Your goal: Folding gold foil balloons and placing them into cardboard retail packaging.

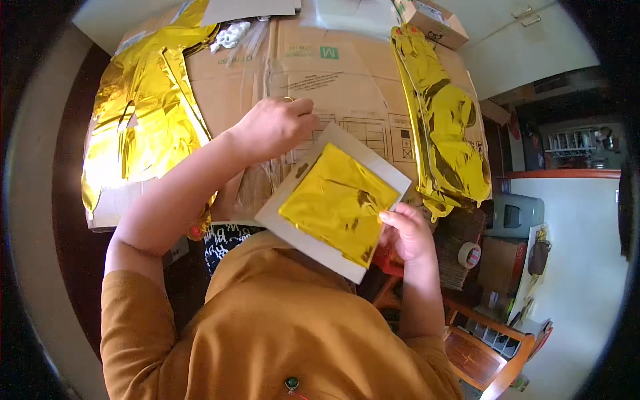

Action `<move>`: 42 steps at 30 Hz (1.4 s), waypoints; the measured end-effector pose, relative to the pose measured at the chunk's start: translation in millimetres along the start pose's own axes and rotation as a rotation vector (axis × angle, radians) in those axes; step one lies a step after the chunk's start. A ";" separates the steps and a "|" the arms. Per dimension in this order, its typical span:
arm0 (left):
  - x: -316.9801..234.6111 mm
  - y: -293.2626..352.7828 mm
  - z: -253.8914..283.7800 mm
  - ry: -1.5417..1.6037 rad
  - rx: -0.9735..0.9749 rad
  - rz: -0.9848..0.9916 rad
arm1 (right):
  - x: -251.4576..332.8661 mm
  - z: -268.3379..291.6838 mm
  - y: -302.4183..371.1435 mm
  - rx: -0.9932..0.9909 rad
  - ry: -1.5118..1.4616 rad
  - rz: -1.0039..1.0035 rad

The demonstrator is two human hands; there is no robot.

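Flattened cardboard (347, 73) covers our worktop, with crinkled gold foil balloons (143, 113) lying well to either side of our hands. Our right hand (407, 233) pinches the near edge of a folded gold foil (339, 203) on its white card (303, 230), while our left hand (277, 123) rests curled beyond it, holding nothing we can see. Best we keep the card level and the pinch light, we judge, so the foil stays uncreased.
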State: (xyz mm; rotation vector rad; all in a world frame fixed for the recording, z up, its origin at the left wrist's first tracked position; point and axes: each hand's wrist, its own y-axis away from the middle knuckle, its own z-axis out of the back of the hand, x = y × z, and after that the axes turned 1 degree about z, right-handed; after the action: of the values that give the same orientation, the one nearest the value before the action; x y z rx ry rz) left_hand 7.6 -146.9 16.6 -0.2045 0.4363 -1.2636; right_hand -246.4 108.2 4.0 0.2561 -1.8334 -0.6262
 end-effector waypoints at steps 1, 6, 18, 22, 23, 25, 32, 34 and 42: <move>-0.3 1.0 -0.3 0.022 0.019 0.028 | -1.1 -4.7 -4.3 -0.024 -0.035 -0.001; -6.8 10.1 3.0 0.104 0.080 0.123 | -10.1 -21.6 -10.0 -0.170 -0.230 0.158; -30.2 -0.2 36.1 -0.041 0.157 0.131 | -38.9 -67.5 -2.0 -0.319 -0.282 0.319; -39.0 3.7 41.0 -0.111 0.113 0.016 | -42.1 -85.5 2.3 -0.319 -0.337 0.325; -40.7 7.2 42.7 -0.123 0.120 0.002 | -43.8 -88.4 2.8 -0.316 -0.358 0.314; -40.1 13.6 43.1 -0.131 0.100 -0.057 | -51.1 -88.8 3.7 -0.279 -0.389 0.328; -32.7 45.2 38.2 -0.043 -0.075 -0.283 | -65.9 -97.6 13.6 -0.123 -0.586 0.170; -25.9 62.3 33.7 -0.024 -0.133 -0.305 | -75.7 -86.5 16.7 0.075 -0.567 0.059; -40.8 91.4 35.3 0.025 -0.137 -0.304 | -73.4 -22.9 28.4 0.460 -0.206 -0.067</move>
State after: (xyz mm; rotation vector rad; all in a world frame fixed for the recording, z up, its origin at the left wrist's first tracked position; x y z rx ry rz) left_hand 92.9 -84.0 21.6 -0.3823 0.5272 -1.5361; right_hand -195.8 159.5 -35.1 0.5767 -2.1628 -0.2738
